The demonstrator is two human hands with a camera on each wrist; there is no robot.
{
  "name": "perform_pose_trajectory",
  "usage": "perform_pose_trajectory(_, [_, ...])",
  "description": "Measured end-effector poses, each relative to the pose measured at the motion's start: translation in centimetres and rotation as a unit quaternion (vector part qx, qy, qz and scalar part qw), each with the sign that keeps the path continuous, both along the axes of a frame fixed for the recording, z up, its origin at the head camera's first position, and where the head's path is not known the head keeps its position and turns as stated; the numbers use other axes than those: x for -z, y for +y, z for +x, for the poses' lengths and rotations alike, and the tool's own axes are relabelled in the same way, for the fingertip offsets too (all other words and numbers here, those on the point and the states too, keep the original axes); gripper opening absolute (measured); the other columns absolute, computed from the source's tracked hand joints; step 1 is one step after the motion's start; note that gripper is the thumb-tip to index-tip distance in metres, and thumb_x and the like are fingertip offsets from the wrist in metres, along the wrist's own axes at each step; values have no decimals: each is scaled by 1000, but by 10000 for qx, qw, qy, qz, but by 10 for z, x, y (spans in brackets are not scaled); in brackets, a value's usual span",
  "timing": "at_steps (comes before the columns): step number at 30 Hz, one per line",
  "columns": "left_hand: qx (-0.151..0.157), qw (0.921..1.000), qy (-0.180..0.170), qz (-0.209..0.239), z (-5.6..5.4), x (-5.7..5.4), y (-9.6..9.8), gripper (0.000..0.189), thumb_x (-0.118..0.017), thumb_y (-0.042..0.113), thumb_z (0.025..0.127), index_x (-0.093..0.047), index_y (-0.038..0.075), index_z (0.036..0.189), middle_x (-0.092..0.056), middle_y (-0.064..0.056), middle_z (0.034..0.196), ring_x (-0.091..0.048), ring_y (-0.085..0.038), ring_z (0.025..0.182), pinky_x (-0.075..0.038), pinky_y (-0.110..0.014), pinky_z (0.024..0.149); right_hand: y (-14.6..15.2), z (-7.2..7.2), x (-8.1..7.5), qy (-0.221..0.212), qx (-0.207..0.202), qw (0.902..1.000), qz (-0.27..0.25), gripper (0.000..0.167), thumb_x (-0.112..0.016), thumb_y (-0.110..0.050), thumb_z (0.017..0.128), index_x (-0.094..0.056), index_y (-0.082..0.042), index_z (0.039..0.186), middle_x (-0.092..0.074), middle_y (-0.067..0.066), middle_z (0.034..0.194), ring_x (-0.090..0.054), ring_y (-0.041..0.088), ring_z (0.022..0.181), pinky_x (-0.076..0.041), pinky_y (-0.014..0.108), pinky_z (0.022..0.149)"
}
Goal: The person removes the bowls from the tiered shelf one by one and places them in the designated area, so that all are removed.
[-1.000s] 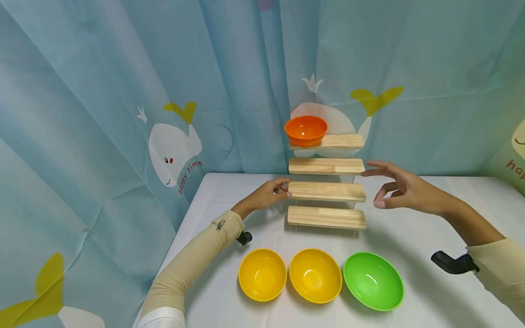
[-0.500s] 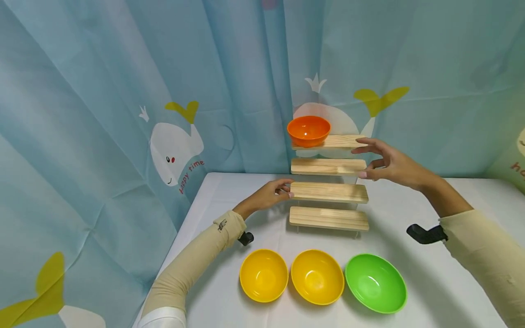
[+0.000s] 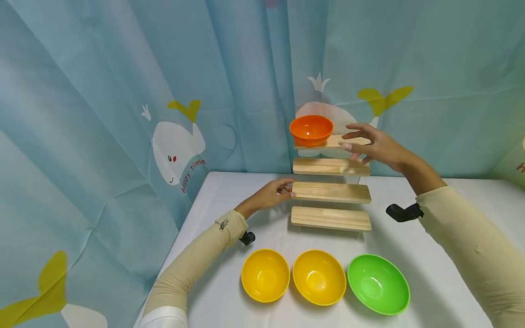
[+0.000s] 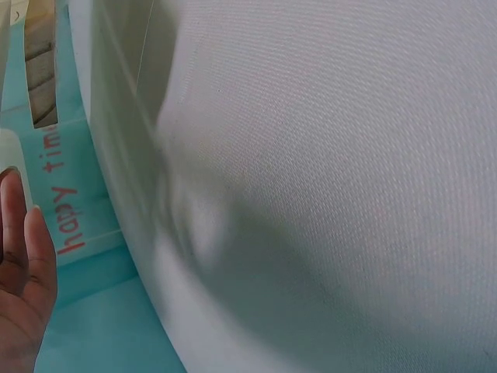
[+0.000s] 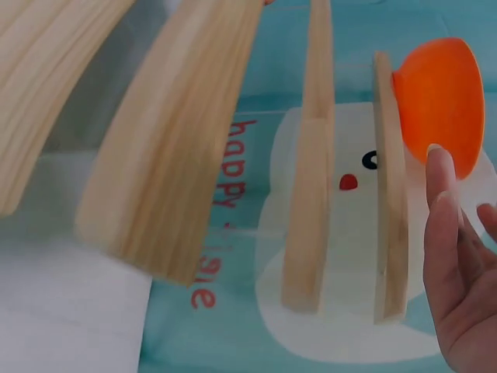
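Observation:
A wooden tiered stand [image 3: 331,192] with several plank shelves rises at the middle of the head view. My left hand [image 3: 268,194] pinches the left end of its second-lowest shelf between thumb and fingers. On the left part of the top shelf sits an orange bowl [image 3: 311,130], upright. My right hand [image 3: 379,146] hovers at the right end of that shelf, fingers spread and holding nothing, short of the bowl. In the right wrist view the fingertips overlap the orange bowl [image 5: 443,101]. Two yellow bowls [image 3: 265,275] and a green bowl [image 3: 378,284] stand in front.
The stand and the front bowls rest on a white-covered table [image 3: 463,205]. Behind and to the left hangs a light-blue curtain [image 3: 246,68] with whale prints. A black wrist mount [image 3: 404,212] sticks out below the right sleeve.
My right hand has moved up and left, from beside the middle shelves to the top shelf near the orange bowl. My left hand keeps its place on the shelf end.

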State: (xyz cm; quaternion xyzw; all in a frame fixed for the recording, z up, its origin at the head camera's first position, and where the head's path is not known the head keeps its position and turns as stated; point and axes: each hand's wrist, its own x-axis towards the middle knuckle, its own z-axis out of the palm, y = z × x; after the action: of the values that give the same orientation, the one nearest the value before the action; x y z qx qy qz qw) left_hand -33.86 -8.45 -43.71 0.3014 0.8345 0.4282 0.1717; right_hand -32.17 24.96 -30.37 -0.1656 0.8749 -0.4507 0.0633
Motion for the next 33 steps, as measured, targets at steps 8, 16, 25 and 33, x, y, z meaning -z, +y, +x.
perform_pose_trajectory(8, [40, 10000, -6, 11, 2, -2, 0, 61, -59, 34, 103, -39, 11, 155, -58, -12, 135, -56, -24, 121, -48, -33, 104, -14, -13, -4, -194, 131, 9993, -285, 75, -61, -40, 100, -21, -21, 161, -37, 13, 157, -71, 16, 89, -58, 32, 78])
perform_pose_trajectory(16, [3, 10000, 11, -21, 1, 0, -2, 62, -59, 35, 103, -38, 10, 155, -58, -12, 136, -57, -24, 121, -48, -33, 103, -33, -26, -7, -335, 239, 9981, -451, 85, -63, -46, 97, -16, -17, 162, -33, 16, 160, -70, 9, 81, -57, 25, 74])
perform_pose_trajectory(25, [-37, 10000, -42, -33, 3, -1, -4, 61, -60, 36, 103, -39, 12, 155, -59, -12, 134, -58, -23, 118, -50, -34, 99, -49, -39, -2, -550, 241, 9946, -841, 89, -66, -41, 96, -12, -15, 161, -31, 18, 158, -73, 12, 80, -59, 26, 70])
perform_pose_trajectory(33, [-52, 9999, -138, -22, 5, -2, -4, 62, -60, 35, 102, -38, 11, 156, -58, -12, 134, -58, -24, 117, -51, -34, 97, -60, -43, 3, -538, 190, 9937, -962, 90, -68, -40, 95, -13, -14, 160, -39, 18, 148, -75, 15, 80, -61, 28, 71])
